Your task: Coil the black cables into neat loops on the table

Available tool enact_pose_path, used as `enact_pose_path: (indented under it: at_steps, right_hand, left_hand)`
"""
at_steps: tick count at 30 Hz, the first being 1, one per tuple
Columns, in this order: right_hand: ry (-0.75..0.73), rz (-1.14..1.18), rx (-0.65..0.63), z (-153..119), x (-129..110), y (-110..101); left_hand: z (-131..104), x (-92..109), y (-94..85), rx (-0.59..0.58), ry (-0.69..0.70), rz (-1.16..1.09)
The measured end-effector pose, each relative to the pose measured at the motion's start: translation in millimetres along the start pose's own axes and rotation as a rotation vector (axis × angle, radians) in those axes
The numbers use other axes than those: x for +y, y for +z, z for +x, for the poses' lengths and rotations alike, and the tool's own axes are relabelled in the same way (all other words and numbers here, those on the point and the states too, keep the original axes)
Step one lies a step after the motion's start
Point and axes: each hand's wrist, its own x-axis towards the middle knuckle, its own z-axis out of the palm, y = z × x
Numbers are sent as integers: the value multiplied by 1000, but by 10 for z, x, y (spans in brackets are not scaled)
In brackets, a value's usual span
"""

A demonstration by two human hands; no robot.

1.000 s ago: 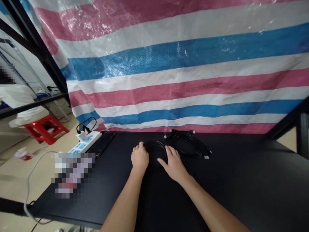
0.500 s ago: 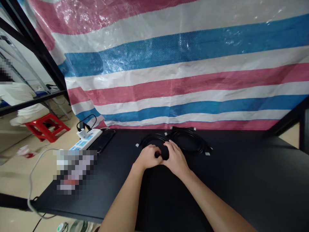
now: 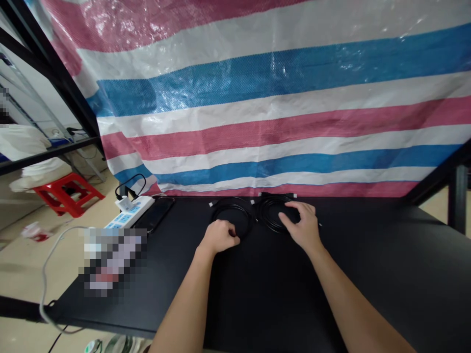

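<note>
Two coils of black cable lie side by side at the far edge of the black table. My left hand is closed at the near edge of the left coiled cable, fingers curled in and thumb against them, and the cable runs into its grip. Over the right side of the right coiled cable is my right hand, its thumb and fingers apart with nothing between them. Pale connector ends show at the back of both coils. My right hand hides part of the right coil.
A white power strip with plugs and a dark phone lie at the table's left. A blurred-out item sits nearer me. Behind the table hangs a striped sheet. A person sits on a red stool beyond.
My hands have moved apart. My right hand has gone right, from the left coil to above the right coil, and opened wider. My left hand stays by the left coil.
</note>
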Motion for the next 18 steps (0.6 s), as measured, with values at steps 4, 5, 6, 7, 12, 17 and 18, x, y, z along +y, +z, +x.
enact_pose_path:
  at_steps: [4, 5, 6, 7, 12, 17, 18]
  right_hand:
    - [384, -259, -33, 54, 126, -6]
    - [472, -328, -70, 59, 127, -5]
    - [537, -387, -112, 61, 119, -4]
    - [574, -430, -152, 61, 104, -3]
    - [572, -501, -218, 59, 45, -30]
    - [617, -472, -252, 94, 75, -100]
    - [620, -465, -255, 103, 77, -113]
  left_hand:
    - [3, -23, -39, 83, -58, 168]
    - [5, -21, -39, 109, -77, 200]
    - [7, -17, -35, 127, -96, 220]
    - [9, -8, -26, 138, -111, 228]
    - [13, 74, 61, 131, -124, 237]
    - [13, 119, 122, 148, -91, 220]
    - [15, 115, 127, 134, -79, 219]
